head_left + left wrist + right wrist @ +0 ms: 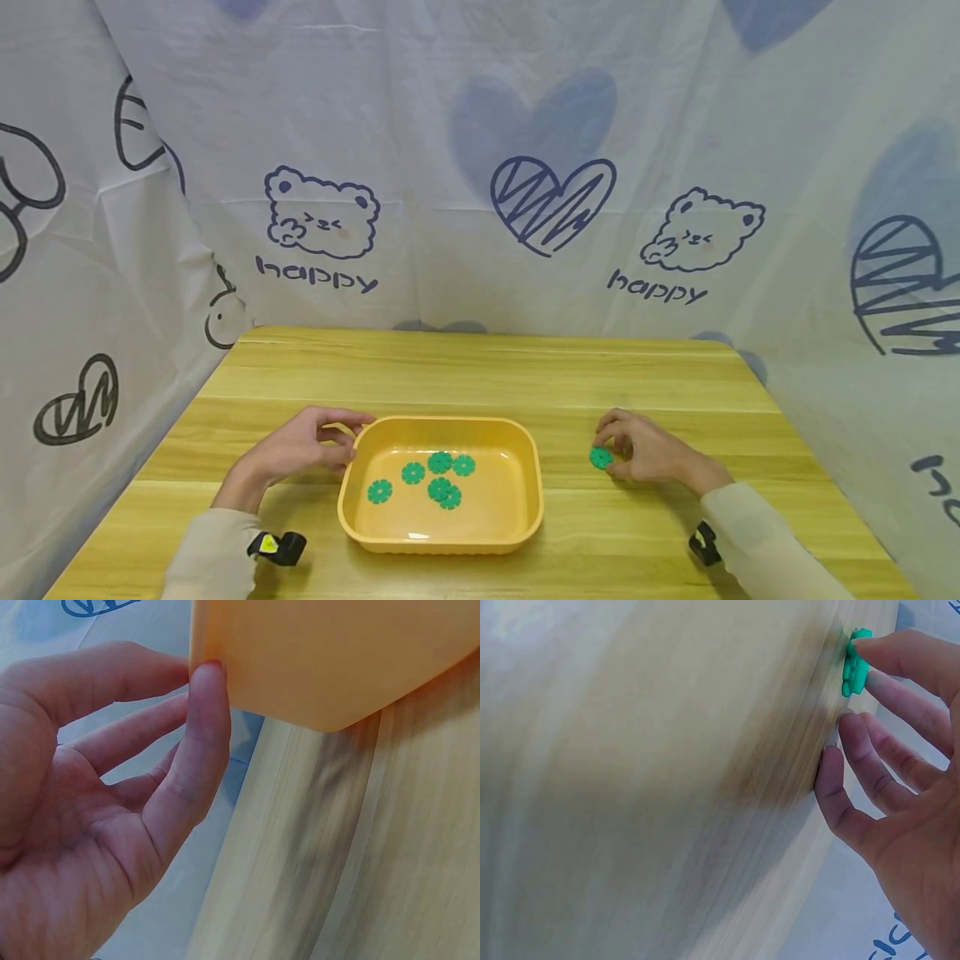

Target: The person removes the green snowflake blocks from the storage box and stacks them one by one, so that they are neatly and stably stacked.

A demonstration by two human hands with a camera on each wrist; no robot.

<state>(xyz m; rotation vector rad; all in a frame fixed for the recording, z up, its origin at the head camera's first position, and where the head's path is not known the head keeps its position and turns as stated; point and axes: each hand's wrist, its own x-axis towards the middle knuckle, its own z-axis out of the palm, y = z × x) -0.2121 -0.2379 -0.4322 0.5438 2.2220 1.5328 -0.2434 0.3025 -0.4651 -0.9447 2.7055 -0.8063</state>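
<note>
At the left end of the yellow plastic tray (442,546), my left hand (300,446) pinches the rim between thumb and fingers. The left wrist view shows the thumb (204,724) against the outside of the tray wall (322,660). Inside the tray lie several green notched plastic discs (379,492), some overlapping. To the right of the tray, my right hand (648,446) pinches one green notched disc (601,457) at its edge, just at the table surface. In the right wrist view this disc (856,663) appears edge-on, with the other fingers (836,787) bent close to the wood.
The wooden table (487,375) carries the tray near its front middle. Behind and beside it hangs a white cloth (435,250) printed with hearts and bears. A black strap device (277,547) is on the left wrist, another (703,543) on the right.
</note>
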